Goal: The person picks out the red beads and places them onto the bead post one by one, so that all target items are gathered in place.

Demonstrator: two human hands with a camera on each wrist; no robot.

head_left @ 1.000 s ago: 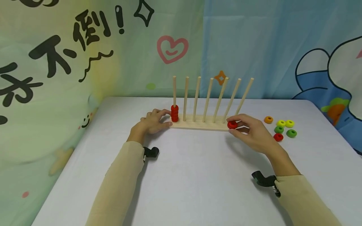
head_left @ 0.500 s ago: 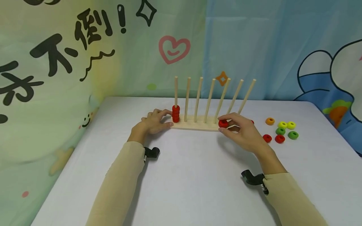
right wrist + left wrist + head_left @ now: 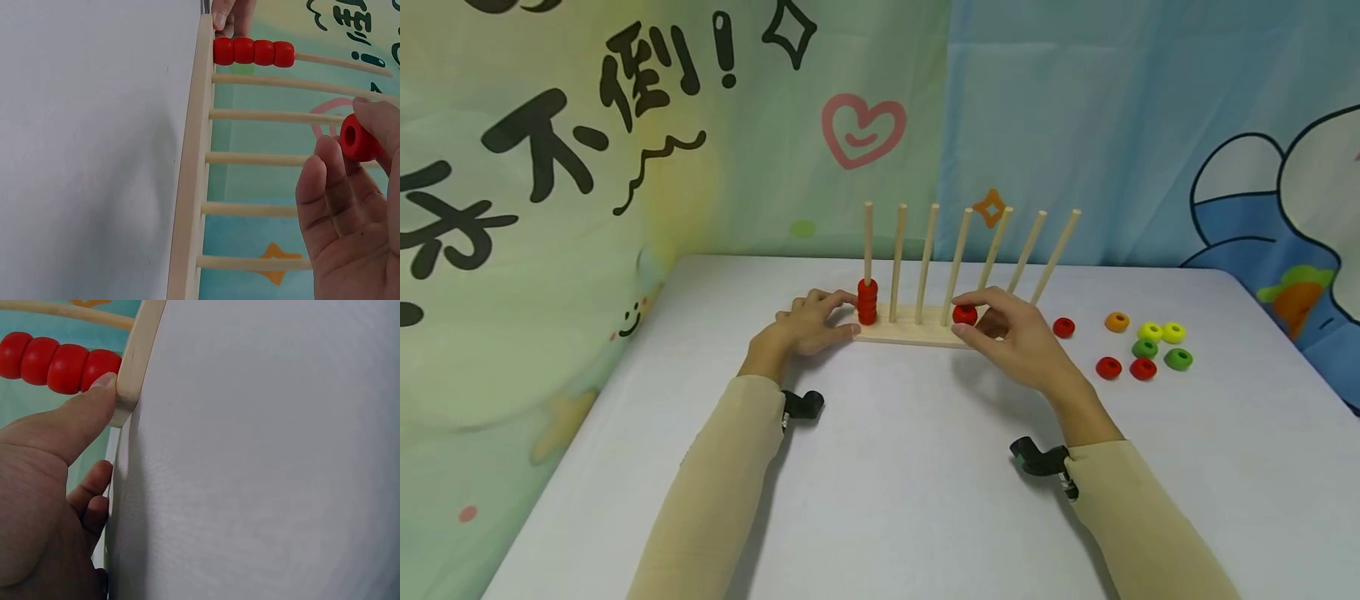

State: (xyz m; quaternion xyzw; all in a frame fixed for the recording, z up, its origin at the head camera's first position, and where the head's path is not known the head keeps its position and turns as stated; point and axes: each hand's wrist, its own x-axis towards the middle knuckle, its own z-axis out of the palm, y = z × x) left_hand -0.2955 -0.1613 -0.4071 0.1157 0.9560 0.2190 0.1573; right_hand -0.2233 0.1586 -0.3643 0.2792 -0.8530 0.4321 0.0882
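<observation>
A wooden peg stand with several upright pegs sits across the table. Red beads are stacked on its leftmost peg; the right wrist view shows the same bead stack lying sideways. My left hand grips the stand's left end, its thumb against the base beside the lowest bead. Between thumb and fingertips my right hand pinches one red bead, held in front of the middle pegs. The bead's hole shows in the right wrist view. That hand hides the base's right part.
Loose beads lie on the white table right of the stand: red beads, an orange bead, yellow beads and green beads. A printed cloth hangs behind the table.
My right hand has carried the red bead leftward along the stand and slightly up, uncovering loose red beads at the right. The left hand keeps its place at the stand's end.
</observation>
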